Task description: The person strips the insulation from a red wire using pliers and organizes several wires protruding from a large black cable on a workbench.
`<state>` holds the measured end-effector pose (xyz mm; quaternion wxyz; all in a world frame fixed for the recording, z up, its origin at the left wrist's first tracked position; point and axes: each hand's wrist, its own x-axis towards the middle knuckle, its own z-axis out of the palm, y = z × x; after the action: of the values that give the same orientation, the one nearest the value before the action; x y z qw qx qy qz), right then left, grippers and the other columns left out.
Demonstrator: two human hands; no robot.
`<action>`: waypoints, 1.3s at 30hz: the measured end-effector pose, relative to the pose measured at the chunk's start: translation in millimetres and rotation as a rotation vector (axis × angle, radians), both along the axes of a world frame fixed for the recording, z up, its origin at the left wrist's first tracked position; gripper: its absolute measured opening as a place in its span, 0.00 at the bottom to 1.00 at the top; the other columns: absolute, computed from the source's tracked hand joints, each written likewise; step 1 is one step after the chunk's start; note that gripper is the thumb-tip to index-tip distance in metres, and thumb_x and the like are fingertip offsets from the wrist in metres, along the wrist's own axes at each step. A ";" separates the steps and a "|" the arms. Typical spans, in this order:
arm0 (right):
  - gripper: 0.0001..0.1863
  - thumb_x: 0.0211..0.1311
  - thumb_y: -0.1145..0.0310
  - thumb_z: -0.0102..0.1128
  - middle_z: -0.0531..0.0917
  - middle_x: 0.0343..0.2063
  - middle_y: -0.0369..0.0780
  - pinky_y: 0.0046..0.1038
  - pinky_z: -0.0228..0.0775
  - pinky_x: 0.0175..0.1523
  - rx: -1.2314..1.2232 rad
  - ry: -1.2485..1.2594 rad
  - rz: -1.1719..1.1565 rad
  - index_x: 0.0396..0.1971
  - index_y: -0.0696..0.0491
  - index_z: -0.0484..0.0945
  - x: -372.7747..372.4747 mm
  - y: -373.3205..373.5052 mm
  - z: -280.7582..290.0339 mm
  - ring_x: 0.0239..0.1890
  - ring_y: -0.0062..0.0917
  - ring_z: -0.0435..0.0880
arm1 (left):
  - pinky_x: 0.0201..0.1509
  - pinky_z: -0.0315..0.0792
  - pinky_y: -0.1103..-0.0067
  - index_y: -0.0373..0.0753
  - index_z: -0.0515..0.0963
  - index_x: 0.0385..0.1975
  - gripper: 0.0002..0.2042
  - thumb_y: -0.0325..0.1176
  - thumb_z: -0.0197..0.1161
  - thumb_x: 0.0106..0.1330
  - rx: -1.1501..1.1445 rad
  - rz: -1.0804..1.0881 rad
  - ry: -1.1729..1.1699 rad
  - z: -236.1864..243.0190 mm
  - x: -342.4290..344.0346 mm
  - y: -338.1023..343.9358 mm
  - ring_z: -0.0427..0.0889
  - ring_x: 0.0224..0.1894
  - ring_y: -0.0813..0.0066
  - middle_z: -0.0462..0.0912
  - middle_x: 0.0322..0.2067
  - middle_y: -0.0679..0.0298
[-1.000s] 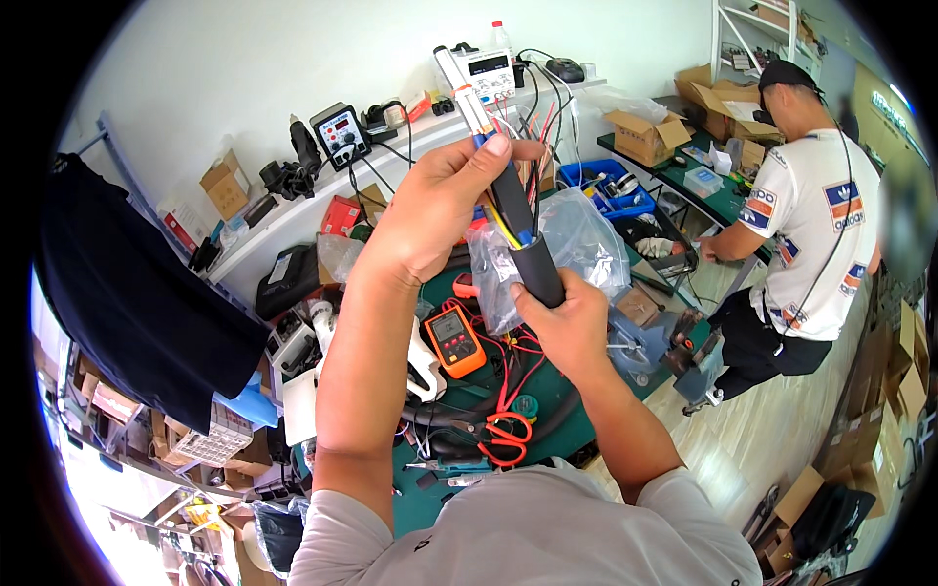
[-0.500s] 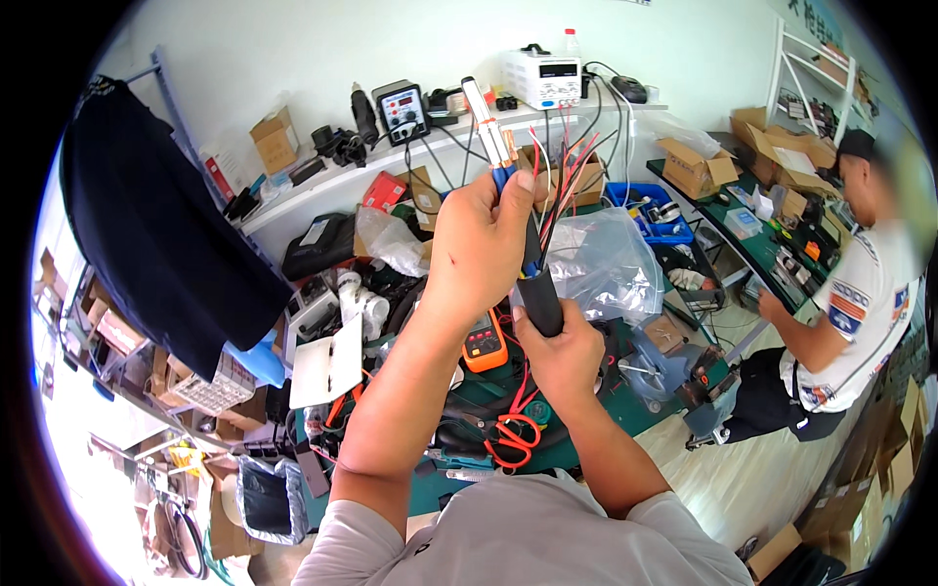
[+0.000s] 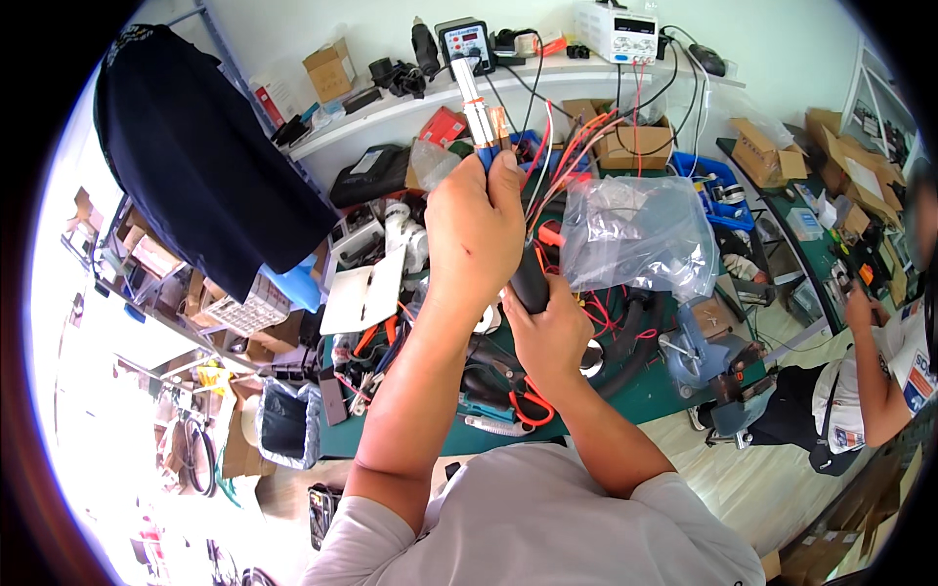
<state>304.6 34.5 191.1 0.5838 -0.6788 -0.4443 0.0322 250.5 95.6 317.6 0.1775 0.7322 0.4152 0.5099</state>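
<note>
My left hand (image 3: 477, 220) is closed around the blue-sheathed conductors of a thick cable, its thumb pressed on top. Above it stick up the conductors' silvery metal ends (image 3: 473, 103), with a copper-coloured piece (image 3: 501, 122) beside them. Lower down, my right hand (image 3: 549, 332) wraps round the cable's black outer sheath (image 3: 531, 286). Thin red, black and white wires (image 3: 567, 161) fan out from the cable, up and to the right. Both hands hold it over the cluttered bench; the palms hide part of its length.
The green bench (image 3: 625, 410) carries a clear plastic bag (image 3: 635, 230), red-handled cutters (image 3: 531, 402) and a white booklet (image 3: 363, 291). Behind stands a shelf with a white power supply (image 3: 616, 34). A bin (image 3: 286, 420) sits at left; a co-worker (image 3: 884, 381) sits at right.
My view has swung, so the bench and shelf sit further right and higher. The cable stays in both hands, and its thin wires now lean more to the right.
</note>
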 end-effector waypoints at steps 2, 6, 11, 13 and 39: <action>0.19 0.52 0.54 0.72 0.82 0.20 0.43 0.37 0.72 0.28 -0.036 -0.009 0.029 0.28 0.55 0.78 -2.1 1.7 -3.7 0.22 0.39 0.82 | 0.28 0.69 0.64 0.30 0.73 0.22 0.18 0.39 0.55 0.70 0.006 0.075 0.046 -4.8 -2.8 1.4 0.77 0.23 0.45 0.77 0.19 0.46; 0.21 0.52 0.52 0.71 0.82 0.20 0.42 0.37 0.73 0.30 -0.120 0.081 0.151 0.29 0.55 0.77 -3.6 2.6 -5.1 0.23 0.39 0.83 | 0.26 0.66 0.63 0.30 0.74 0.23 0.18 0.38 0.55 0.70 0.192 0.101 0.087 -20.5 -12.0 12.8 0.74 0.21 0.46 0.76 0.17 0.46; 0.19 0.52 0.54 0.70 0.83 0.18 0.42 0.36 0.73 0.34 -0.277 0.321 0.822 0.27 0.57 0.80 27.5 20.3 -14.4 0.22 0.37 0.83 | 0.26 0.67 0.68 0.28 0.78 0.29 0.17 0.39 0.53 0.71 -0.049 -0.038 0.046 -17.7 -29.7 1.1 0.75 0.19 0.60 0.76 0.17 0.51; 0.18 0.53 0.56 0.68 0.82 0.17 0.43 0.36 0.72 0.33 -0.229 0.279 0.749 0.27 0.58 0.81 23.2 17.8 -13.7 0.21 0.37 0.82 | 0.26 0.67 0.69 0.29 0.79 0.30 0.17 0.39 0.53 0.72 -0.061 -0.061 0.012 -20.2 -31.9 0.9 0.76 0.19 0.63 0.77 0.17 0.53; 0.13 0.53 0.60 0.67 0.83 0.20 0.41 0.32 0.75 0.33 -0.170 0.237 0.681 0.29 0.55 0.81 15.7 -2.7 -7.9 0.24 0.33 0.85 | 0.52 0.68 0.81 0.34 0.73 0.53 0.15 0.35 0.56 0.73 -0.126 -0.244 -0.281 -17.0 -47.7 -9.1 0.75 0.44 0.82 0.79 0.41 0.66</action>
<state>320.3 31.8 183.2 0.5286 -0.5297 -0.5697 0.3399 202.8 86.5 300.6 0.3394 0.6862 0.3256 0.5549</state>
